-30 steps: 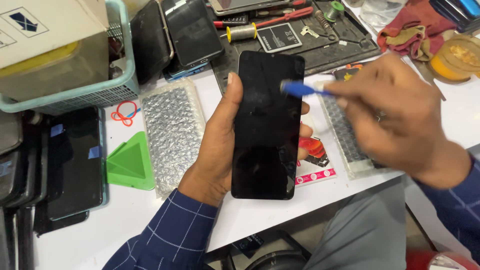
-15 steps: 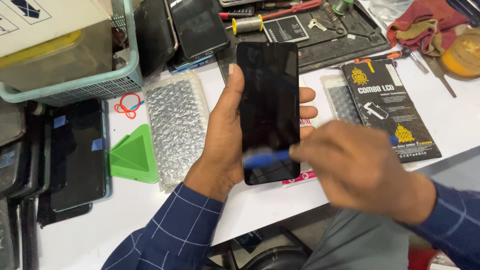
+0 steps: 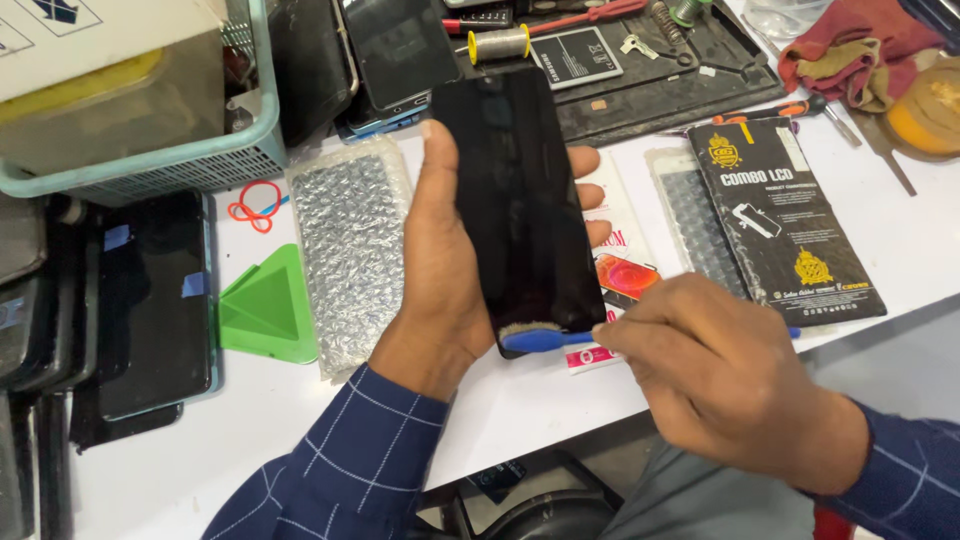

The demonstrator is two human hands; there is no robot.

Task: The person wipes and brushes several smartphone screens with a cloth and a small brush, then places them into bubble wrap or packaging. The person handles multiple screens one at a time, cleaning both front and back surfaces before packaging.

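Brush (image 3: 545, 338) lower, bubble wrap (image 3: 352, 245) alongside

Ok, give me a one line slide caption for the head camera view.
Left hand holds a black phone screen over a white workbench while the right hand brushes its lower edge with a blue brush.

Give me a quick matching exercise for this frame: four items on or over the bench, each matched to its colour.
Things:
1. triangular pick
2. brush handle
3. rubber band
4. phone panel in the left hand

Colours:
A. blue
B. black
C. green
D. red

Pairs: 1-C, 2-A, 3-D, 4-B. The right hand holds the brush at the panel's lower edge.
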